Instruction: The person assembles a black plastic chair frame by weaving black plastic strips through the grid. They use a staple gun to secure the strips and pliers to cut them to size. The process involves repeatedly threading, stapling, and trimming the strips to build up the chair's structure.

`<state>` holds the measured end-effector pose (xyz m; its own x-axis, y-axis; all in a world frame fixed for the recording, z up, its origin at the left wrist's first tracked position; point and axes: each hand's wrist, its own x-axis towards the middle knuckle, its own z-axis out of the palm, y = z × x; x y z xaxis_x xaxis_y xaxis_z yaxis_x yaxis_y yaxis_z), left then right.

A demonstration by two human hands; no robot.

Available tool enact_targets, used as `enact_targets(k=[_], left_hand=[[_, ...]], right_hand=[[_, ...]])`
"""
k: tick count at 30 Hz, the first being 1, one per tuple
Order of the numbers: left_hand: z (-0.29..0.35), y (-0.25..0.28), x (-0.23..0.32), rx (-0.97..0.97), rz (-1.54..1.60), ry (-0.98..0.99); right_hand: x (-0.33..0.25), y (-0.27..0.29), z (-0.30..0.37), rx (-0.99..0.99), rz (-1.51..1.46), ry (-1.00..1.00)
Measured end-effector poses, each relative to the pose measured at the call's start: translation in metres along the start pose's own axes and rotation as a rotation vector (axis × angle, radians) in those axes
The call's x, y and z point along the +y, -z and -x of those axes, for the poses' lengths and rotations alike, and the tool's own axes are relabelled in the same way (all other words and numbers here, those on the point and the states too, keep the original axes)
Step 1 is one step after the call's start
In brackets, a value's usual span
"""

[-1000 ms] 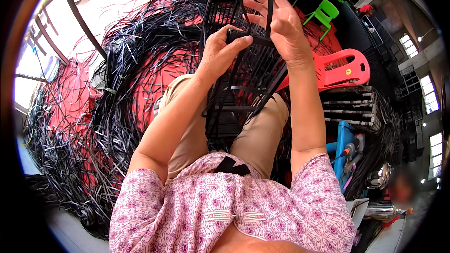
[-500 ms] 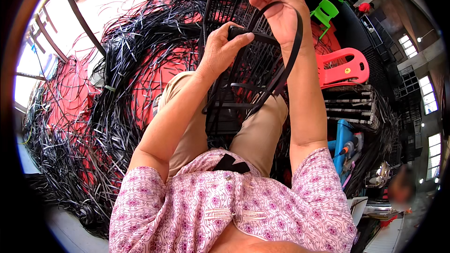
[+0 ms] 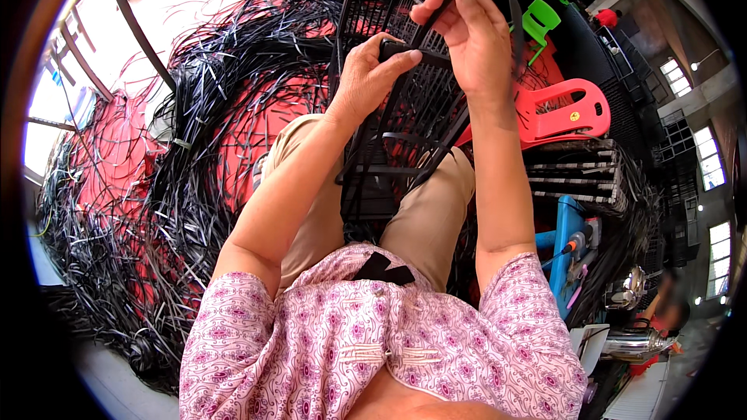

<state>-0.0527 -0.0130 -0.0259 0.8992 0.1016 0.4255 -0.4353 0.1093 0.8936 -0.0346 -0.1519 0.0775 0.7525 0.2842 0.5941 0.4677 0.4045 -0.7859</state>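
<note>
Strap [image 3: 517,17], black and narrow, arches in a loose loop above and behind the raised right hand [image 3: 476,43], at the far side of a person's lap. The left hand [image 3: 364,78] has its grip pinched on the top rail of a black frame [image 3: 434,57], thumb over the near face; the frame sits between and beyond the knees. The right hand's fingers are half curled around the strap, but whether they press on it cannot be told, since they hide the crossing.

That open loop is the weak point: if it turns over, the strap could twist or lie slack against the rail. Should the left thumb slip, the frame could swing, being steadied by one hand only. A loose strip [image 3: 405,140] bowing across the frame's near part could catch the strap. To the left, a tangled heap of black strips [image 3: 206,54] over red sheeting [image 3: 268,140] could snag a trailing end.
</note>
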Motion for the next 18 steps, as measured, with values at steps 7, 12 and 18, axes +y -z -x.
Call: enact_targets(k=[7, 12, 18], left_hand=[[-0.001, -0.001, -0.002, 0.02, -0.016, -0.04], [0.0, -0.002, -0.004, -0.005, -0.044, -0.057], [0.001, -0.001, -0.007, 0.033, -0.086, -0.091]], right_hand=[[0.027, -0.014, -0.047, 0.169, -0.15, -0.141], [0.054, -0.005, -0.074, 0.341, -0.14, -0.401], [0.071, -0.003, -0.083, 0.416, -0.067, -0.564]])
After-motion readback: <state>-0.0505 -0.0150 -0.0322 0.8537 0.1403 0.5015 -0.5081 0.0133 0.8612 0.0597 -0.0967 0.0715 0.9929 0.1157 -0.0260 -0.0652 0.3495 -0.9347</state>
